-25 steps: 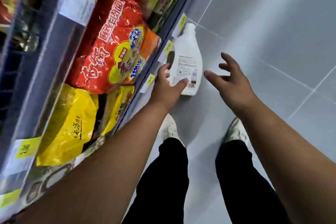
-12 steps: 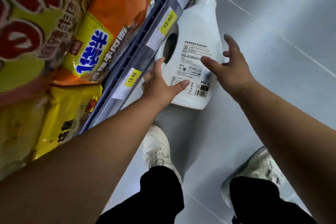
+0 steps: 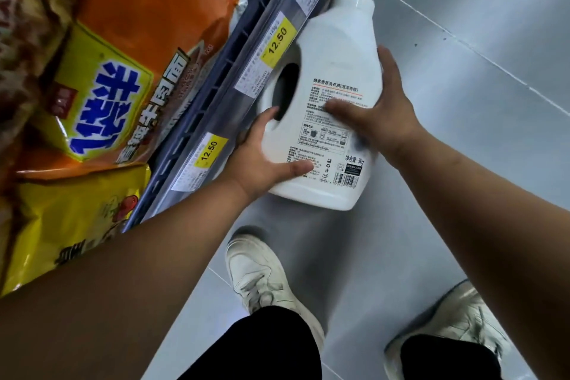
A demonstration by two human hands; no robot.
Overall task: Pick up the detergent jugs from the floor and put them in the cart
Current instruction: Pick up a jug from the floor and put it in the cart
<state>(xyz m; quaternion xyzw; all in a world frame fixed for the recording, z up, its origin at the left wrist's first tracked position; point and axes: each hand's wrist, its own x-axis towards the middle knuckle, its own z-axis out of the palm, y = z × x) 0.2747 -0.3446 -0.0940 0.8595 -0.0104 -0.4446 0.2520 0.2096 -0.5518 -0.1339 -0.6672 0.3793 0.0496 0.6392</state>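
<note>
Both hands on the jug [image 3: 333,71]
Left hand [image 3: 262,160] clamps its handle side, right hand [image 3: 382,120] its other side, beside the shelf [image 3: 234,71].

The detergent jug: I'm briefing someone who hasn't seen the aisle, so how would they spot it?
Follow the shelf edge with its yellow 12.50 price tags down to the grey tiled floor. There, between the left hand and right hand, is the detergent jug: plain white, unlike the colourful snack bags.
</note>
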